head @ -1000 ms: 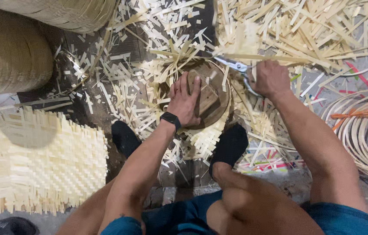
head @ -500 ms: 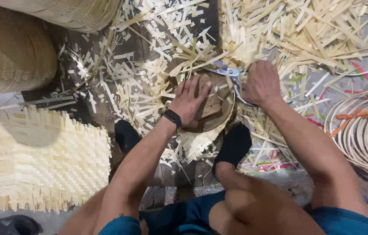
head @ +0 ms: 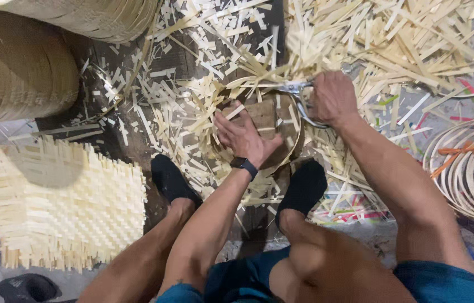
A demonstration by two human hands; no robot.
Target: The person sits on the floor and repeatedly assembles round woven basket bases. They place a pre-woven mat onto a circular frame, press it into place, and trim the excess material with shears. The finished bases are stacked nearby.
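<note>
The person sits low over the floor (head: 108,62), both feet in black socks planted either side of one small round woven basket (head: 273,126) that lies between them. The left hand (head: 243,136) presses flat on the basket's wooden-looking middle, fingers spread and together holding nothing; a black wristband (head: 244,166) circles that wrist. The right hand (head: 333,98) is closed around the handles of one pair of metal scissors (head: 296,92), whose blades point left along the basket's upper rim, where loose strip ends stick out. Whether the blades are parted or closed cannot be told.

Pale bamboo offcuts (head: 203,50) litter the floor all around the basket, too many to count, with a denser heap of longer strips (head: 405,39) at upper right. One flat woven mat (head: 63,202) with ragged edges lies at lower left, well apart from the basket. Two large rolls of woven material (head: 18,73) fill the upper left corner. At the right edge sits one stack of thin bamboo hoops (head: 472,168), with a few coloured strips near it. One dark shoe (head: 26,287) shows at the bottom left.
</note>
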